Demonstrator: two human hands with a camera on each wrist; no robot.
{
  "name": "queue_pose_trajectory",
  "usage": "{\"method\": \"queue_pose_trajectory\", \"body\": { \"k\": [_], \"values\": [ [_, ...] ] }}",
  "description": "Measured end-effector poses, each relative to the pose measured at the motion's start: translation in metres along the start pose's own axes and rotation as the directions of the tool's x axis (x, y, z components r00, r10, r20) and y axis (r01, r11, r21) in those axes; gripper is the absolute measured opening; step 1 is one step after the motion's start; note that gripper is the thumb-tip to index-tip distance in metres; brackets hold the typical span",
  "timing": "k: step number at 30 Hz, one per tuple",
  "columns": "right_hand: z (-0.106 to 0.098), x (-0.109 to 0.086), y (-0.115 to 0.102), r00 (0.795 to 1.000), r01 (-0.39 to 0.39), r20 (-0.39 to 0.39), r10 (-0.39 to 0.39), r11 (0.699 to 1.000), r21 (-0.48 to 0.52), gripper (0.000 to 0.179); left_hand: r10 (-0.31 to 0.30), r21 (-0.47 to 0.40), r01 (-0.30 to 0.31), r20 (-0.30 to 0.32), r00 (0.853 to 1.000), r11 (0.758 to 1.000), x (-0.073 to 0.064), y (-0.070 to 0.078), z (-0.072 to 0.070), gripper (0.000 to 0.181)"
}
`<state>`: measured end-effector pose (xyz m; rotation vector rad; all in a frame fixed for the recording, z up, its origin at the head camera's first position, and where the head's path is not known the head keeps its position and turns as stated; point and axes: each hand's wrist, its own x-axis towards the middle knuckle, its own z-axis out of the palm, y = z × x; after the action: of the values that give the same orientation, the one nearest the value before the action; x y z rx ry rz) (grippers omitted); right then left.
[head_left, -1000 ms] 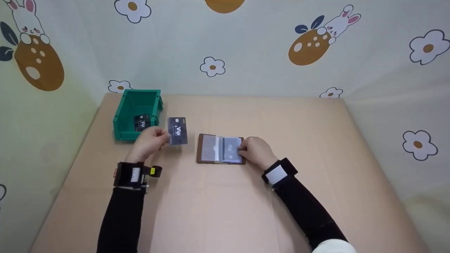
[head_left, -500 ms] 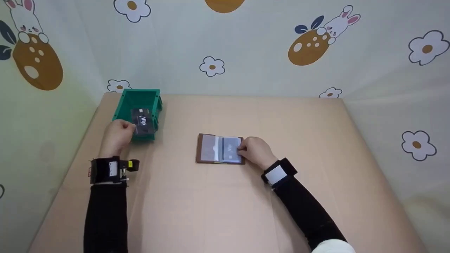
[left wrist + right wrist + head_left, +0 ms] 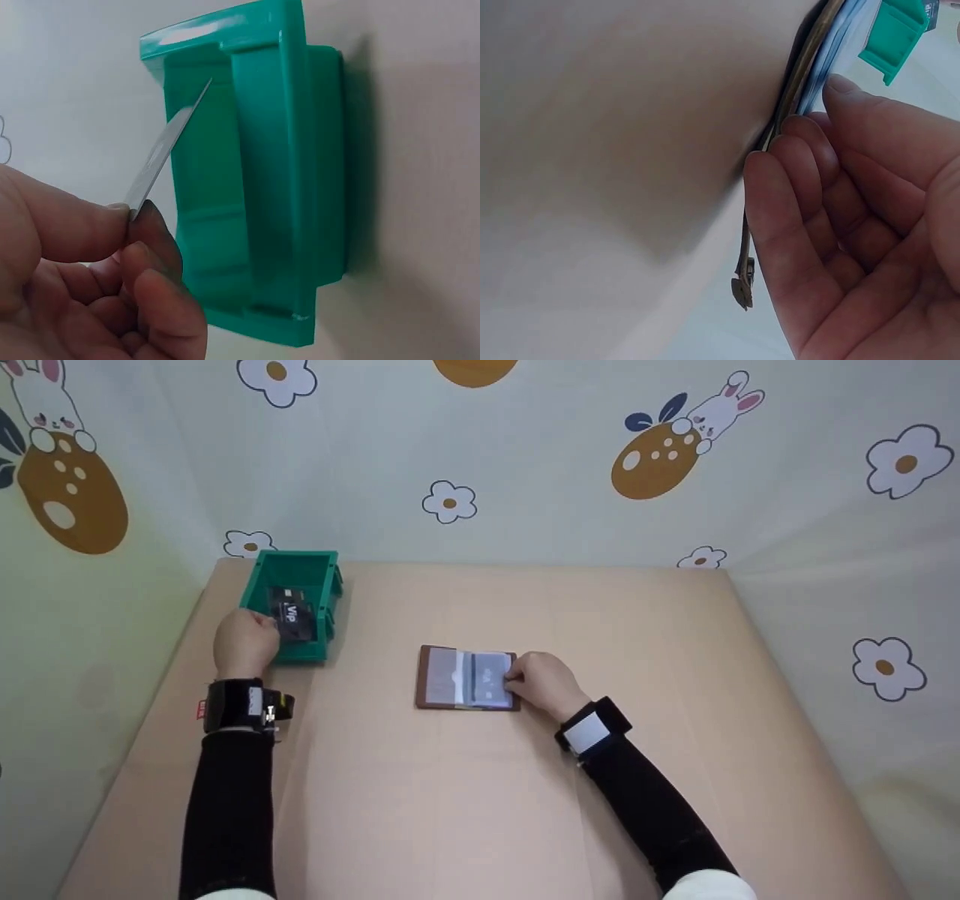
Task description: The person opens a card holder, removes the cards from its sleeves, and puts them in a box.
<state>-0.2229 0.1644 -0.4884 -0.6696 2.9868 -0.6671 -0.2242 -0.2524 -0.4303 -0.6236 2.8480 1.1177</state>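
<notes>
My left hand (image 3: 246, 643) pinches a dark card (image 3: 292, 616) marked "Vip" by its edge. The card is tilted over the open green bin (image 3: 330, 577); in the left wrist view the card (image 3: 161, 161) appears edge-on between thumb and fingers, with the bin (image 3: 262, 142) beyond it. My right hand (image 3: 547, 682) grips the right edge of an opened brown card holder (image 3: 424, 679) with clear plastic sleeves. A card in its right-hand sleeve (image 3: 491, 679) shows faint lettering. In the right wrist view, the thumb rests at the sleeves (image 3: 832, 52) and fingers lie under the cover.
The bin stands at the table's back left corner, near the left curtain. A light brown table (image 3: 465, 795) extends in front of and around the card holder. Patterned curtains (image 3: 525, 457) enclose the back and sides.
My left hand has carried the card leftward from beside the bin to over it, then lowered it slightly. The right hand and card holder have stayed in place.
</notes>
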Motion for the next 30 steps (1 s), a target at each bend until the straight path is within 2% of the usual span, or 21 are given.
{"method": "queue_pose_trajectory", "body": {
  "k": [7, 16, 19, 25, 30],
  "values": [
    [0.000, 0.000, 0.000, 1.000, 0.008, -0.001, -0.008, 1.000, -0.001, 0.013, -0.016, -0.018, 0.015, -0.031, 0.999, 1.000, 0.008, 0.003, 0.008, 0.035],
    [0.000, 0.002, 0.000, 1.000, -0.002, 0.018, 0.002, 1.000, 0.005, 0.014, -0.015, 0.060, 0.021, -0.092, 0.996, 0.998, 0.011, -0.003, 0.015, 0.031],
    [0.000, 0.002, 0.000, 1.000, -0.004, 0.018, 0.004, 1.000, 0.006, 0.014, -0.015, 0.063, 0.021, -0.086, 0.996, 0.998, 0.011, -0.004, 0.014, 0.031],
    [0.000, 0.001, 0.001, 1.000, 0.000, 0.015, 0.000, 1.000, 0.005, 0.012, -0.017, 0.045, 0.020, -0.075, 0.997, 0.999, 0.007, -0.004, 0.013, 0.029],
    [0.000, 0.001, 0.001, 1.000, 0.010, 0.009, -0.010, 1.000, 0.004, 0.013, 0.031, -0.002, -0.031, -0.107, 0.994, 1.000, -0.003, 0.003, 0.012, 0.032]
  ]
}}
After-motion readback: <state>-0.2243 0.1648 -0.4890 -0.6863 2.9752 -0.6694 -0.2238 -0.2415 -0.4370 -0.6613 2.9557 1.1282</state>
